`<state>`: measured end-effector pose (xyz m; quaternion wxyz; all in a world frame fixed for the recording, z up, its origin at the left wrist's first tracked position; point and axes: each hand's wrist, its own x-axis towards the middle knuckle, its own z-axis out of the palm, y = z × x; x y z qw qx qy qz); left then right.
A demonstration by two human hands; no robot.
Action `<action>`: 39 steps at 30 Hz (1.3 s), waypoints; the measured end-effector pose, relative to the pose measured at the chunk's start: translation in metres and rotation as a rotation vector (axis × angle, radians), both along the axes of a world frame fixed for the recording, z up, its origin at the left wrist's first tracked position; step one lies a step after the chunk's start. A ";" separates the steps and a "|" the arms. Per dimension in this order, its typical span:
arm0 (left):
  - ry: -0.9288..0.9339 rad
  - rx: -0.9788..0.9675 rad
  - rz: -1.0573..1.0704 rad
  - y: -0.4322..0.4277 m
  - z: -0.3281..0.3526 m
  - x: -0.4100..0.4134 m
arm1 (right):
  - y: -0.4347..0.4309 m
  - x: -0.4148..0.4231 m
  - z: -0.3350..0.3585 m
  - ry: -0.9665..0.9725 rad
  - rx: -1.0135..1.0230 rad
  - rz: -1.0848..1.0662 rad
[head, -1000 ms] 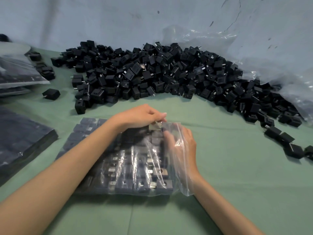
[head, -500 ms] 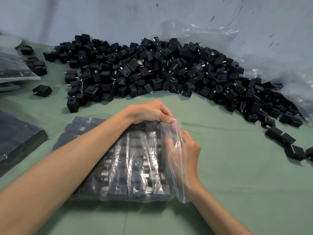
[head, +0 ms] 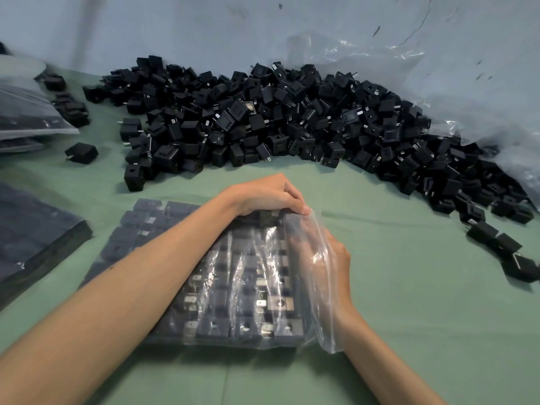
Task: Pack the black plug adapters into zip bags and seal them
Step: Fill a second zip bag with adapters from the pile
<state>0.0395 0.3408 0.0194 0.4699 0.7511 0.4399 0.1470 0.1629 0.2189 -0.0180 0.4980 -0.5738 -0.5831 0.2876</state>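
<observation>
On the green cloth [head: 409, 302], starting at the far left: flat filled bags [head: 26, 118] stacked near the wall, a thicker dark stack of packs [head: 38, 241] nearer, and one lone adapter [head: 81, 152] lying between them. Just right of that stack, the zip bag [head: 248, 258], lying flat, packed with rows of black plug adapters [head: 222, 325], its open mouth toward the right. Across it, the left forearm. Left hand [head: 268, 197] at the bag's far right corner, fingers [head: 292, 200] curled down tight, clamping the film over the end adapter. Right hand [head: 327, 258] pushed into the mouth and wrapped in loose film, its fingers [head: 298, 244] pointing toward the last row, too blurred by the plastic to tell how far curled. Behind both hands, apart from the bag, a long heap of loose adapters [head: 292, 118] running from centre-left to the right edge. Over its right end, a crumpled clear plastic sheet [head: 455, 92] against the wall. At near right, a few stray adapters [head: 496, 244] trailing off the heap.
</observation>
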 end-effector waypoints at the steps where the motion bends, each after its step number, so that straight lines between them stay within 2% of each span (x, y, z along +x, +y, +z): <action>1: -0.002 0.001 0.006 0.000 0.000 0.000 | -0.001 -0.003 0.002 0.025 0.017 0.023; 5: -0.038 0.005 0.014 -0.001 0.002 0.000 | -0.002 -0.008 0.003 0.002 0.024 0.162; 7: -0.018 0.013 0.024 -0.001 0.000 0.002 | -0.001 -0.009 0.006 0.135 -0.067 0.216; 9: 0.009 0.012 0.037 -0.002 -0.001 0.004 | -0.004 -0.008 0.008 0.174 -0.059 0.207; 13: -0.009 -0.005 0.038 -0.002 0.000 0.003 | -0.004 0.002 0.000 0.077 0.059 0.141; 17: -0.016 -0.006 0.038 -0.003 0.001 0.002 | 0.001 -0.001 -0.001 0.086 -0.017 0.238; 22: 0.001 0.004 0.063 -0.003 -0.003 0.004 | 0.015 0.006 0.001 -0.127 -0.071 0.292; 27: -0.011 -0.009 0.033 -0.001 -0.003 0.005 | 0.011 0.008 0.000 -0.078 0.060 0.242; 31: -0.010 0.036 0.058 0.000 -0.007 0.005 | 0.018 0.004 -0.013 -0.034 -0.035 0.244; 34: 0.007 0.080 0.066 0.000 -0.008 0.007 | 0.016 0.002 -0.018 -0.056 -0.029 0.295; 37: -0.090 0.125 0.099 0.001 -0.009 0.010 | 0.015 0.010 -0.017 -0.009 -0.036 0.312; 39: -0.155 0.139 0.135 0.003 -0.010 0.010 | 0.016 0.010 -0.013 -0.053 -0.038 0.314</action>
